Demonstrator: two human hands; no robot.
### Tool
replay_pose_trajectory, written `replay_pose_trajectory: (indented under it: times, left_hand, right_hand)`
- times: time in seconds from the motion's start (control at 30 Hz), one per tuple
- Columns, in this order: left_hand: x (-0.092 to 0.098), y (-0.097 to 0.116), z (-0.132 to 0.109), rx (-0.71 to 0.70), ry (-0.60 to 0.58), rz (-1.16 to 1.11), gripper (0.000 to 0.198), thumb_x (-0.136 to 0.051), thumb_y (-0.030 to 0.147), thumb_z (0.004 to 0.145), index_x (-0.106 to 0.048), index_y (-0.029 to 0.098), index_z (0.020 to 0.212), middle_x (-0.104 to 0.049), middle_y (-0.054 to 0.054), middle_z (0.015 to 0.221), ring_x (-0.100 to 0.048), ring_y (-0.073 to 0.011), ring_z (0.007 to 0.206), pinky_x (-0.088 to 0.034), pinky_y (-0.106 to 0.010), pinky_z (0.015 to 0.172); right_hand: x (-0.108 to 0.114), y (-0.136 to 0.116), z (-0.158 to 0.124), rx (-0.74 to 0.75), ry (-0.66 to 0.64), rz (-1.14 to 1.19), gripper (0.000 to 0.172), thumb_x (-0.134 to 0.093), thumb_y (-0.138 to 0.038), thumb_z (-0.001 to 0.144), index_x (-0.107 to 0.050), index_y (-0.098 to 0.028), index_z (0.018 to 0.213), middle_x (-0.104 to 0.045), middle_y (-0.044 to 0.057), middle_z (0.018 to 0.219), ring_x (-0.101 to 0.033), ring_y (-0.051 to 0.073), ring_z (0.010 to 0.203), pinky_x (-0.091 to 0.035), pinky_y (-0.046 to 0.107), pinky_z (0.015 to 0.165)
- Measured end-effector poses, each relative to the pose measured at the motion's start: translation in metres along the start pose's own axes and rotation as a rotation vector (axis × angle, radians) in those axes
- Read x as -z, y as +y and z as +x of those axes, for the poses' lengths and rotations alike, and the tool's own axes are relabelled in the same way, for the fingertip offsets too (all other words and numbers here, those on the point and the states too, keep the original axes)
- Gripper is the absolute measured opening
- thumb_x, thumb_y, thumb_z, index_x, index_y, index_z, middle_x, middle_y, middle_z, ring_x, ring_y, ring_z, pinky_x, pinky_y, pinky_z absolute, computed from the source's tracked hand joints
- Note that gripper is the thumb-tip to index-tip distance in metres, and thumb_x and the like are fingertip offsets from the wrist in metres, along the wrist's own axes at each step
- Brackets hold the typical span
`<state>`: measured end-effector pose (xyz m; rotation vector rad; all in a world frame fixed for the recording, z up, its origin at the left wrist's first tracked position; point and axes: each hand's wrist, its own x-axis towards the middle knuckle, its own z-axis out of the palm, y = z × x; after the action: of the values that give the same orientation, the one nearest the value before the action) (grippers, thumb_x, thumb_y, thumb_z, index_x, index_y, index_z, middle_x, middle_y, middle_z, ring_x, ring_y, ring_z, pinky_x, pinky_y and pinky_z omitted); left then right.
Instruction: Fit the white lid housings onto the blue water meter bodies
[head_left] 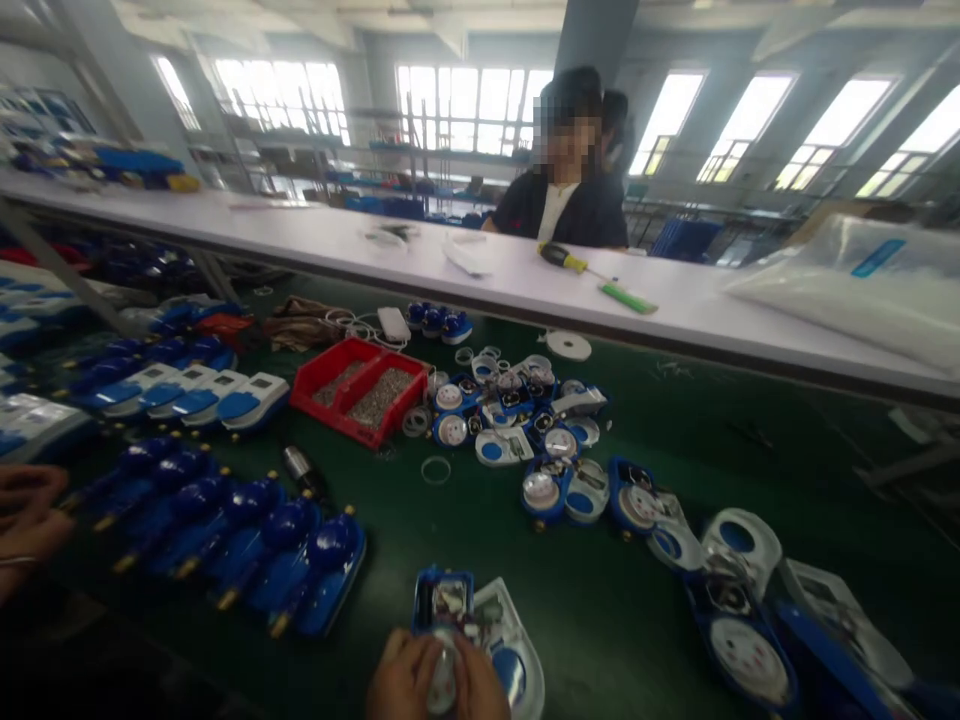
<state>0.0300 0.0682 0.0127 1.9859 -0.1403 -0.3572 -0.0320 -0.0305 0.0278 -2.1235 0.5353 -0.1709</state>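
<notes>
At the bottom centre, my left hand (401, 678) and my right hand (478, 682) are close together with fingers curled around the round end of an opened blue meter (444, 598). A clear round part (444, 670) of it shows between my thumbs. Wiring and small parts are visible in the square end of the housing. Beside my right hand lies its white cover (525, 640) with a round blue area, inner side up. My fingers hide the lower part of the meter.
Blue meter bodies (262, 535) stand in a row at left, near another person's hands (30, 525). A red two-part bin (360, 390) holds small metal pieces. Opened meters (544, 485) spread rightward. A screwdriver (562, 258) lies on the raised shelf (315, 235); a person sits behind it.
</notes>
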Motion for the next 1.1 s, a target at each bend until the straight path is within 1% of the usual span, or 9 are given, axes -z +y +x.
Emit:
replay_pose_trajectory:
  times: [0.03,0.1,0.2,0.5,0.67,0.8,0.93,1.03,1.1]
  left_hand:
    - [0.0,-0.004,-0.003,-0.025,0.018,0.039,0.038,-0.049,0.053,0.073,-0.067,0.02,0.072,-0.054,-0.005,0.073,-0.058,-0.021,0.073,-0.048,-0.035,0.073]
    - [0.0,-0.008,-0.004,-0.084,0.062,0.097,0.038,-0.044,0.048,0.077,-0.067,0.018,0.078,-0.056,-0.006,0.076,-0.057,-0.0193,0.074,-0.047,-0.033,0.074]
    - [0.002,-0.013,0.0,-0.109,0.068,0.186,0.036,-0.043,0.045,0.079,-0.068,0.018,0.079,-0.057,-0.005,0.075,-0.056,-0.0176,0.072,-0.045,-0.031,0.072]
    - [-0.003,-0.018,0.001,-0.104,0.054,0.23,0.035,-0.043,0.041,0.081,-0.066,0.015,0.083,-0.059,-0.005,0.074,-0.056,-0.0153,0.071,-0.044,-0.027,0.07]
    - [-0.006,-0.017,0.002,-0.109,0.045,0.257,0.035,-0.043,0.042,0.082,-0.065,0.015,0.08,-0.056,-0.003,0.07,-0.054,-0.0142,0.067,-0.042,-0.026,0.067]
    - [-0.007,-0.023,0.003,-0.119,0.062,0.262,0.035,-0.044,0.043,0.081,-0.065,0.016,0.079,-0.053,-0.002,0.067,-0.052,-0.0132,0.062,-0.041,-0.025,0.063]
    - [-0.006,-0.025,0.003,-0.137,0.078,0.257,0.034,-0.045,0.044,0.081,-0.065,0.016,0.077,-0.054,-0.002,0.066,-0.052,-0.0133,0.061,-0.041,-0.025,0.061]
    - [-0.006,-0.024,0.003,-0.138,0.092,0.264,0.033,-0.046,0.044,0.08,-0.065,0.016,0.076,-0.053,-0.001,0.064,-0.052,-0.0135,0.062,-0.041,-0.025,0.061]
    - [-0.006,-0.023,0.003,-0.144,0.097,0.265,0.033,-0.047,0.043,0.08,-0.065,0.016,0.075,-0.052,-0.001,0.064,-0.052,-0.0133,0.062,-0.041,-0.024,0.061]
  right_hand:
    - [-0.007,0.006,0.0,-0.036,0.006,0.012,0.029,-0.035,-0.028,0.09,-0.057,-0.019,0.105,-0.061,0.008,0.104,-0.056,0.018,0.097,-0.046,0.035,0.086]
    - [-0.018,0.014,-0.001,-0.036,0.08,0.018,0.034,-0.031,-0.028,0.089,-0.06,-0.016,0.101,-0.064,0.01,0.098,-0.059,0.02,0.093,-0.046,0.034,0.083]
    - [-0.025,0.018,0.0,-0.026,0.106,-0.07,0.038,-0.027,-0.032,0.09,-0.06,-0.016,0.099,-0.064,0.009,0.095,-0.059,0.018,0.09,-0.045,0.03,0.08]
    - [-0.022,0.016,0.003,-0.092,0.055,-0.239,0.04,-0.023,-0.033,0.092,-0.057,-0.014,0.091,-0.061,0.009,0.089,-0.056,0.018,0.085,-0.039,0.027,0.075]
    - [-0.021,0.018,0.009,-0.098,0.037,-0.306,0.039,-0.021,-0.03,0.092,-0.057,-0.013,0.089,-0.061,0.01,0.088,-0.057,0.019,0.084,-0.037,0.027,0.072]
    - [-0.019,0.015,0.01,-0.116,0.015,-0.323,0.038,-0.023,-0.029,0.091,-0.058,-0.013,0.086,-0.062,0.01,0.082,-0.059,0.019,0.076,-0.038,0.027,0.067]
    - [0.0,0.02,-0.002,-0.105,0.002,-0.286,0.03,-0.029,-0.025,0.09,-0.057,-0.018,0.097,-0.063,0.006,0.096,-0.058,0.015,0.089,-0.04,0.023,0.076]
    - [0.028,0.036,-0.006,-0.217,0.101,-0.315,0.03,-0.03,-0.023,0.087,-0.057,-0.016,0.099,-0.061,0.008,0.097,-0.056,0.016,0.091,-0.041,0.025,0.082]
    - [0.043,0.05,0.002,-0.307,0.148,-0.367,0.03,-0.034,-0.019,0.083,-0.054,-0.012,0.103,-0.058,0.012,0.098,-0.054,0.019,0.091,-0.041,0.03,0.082]
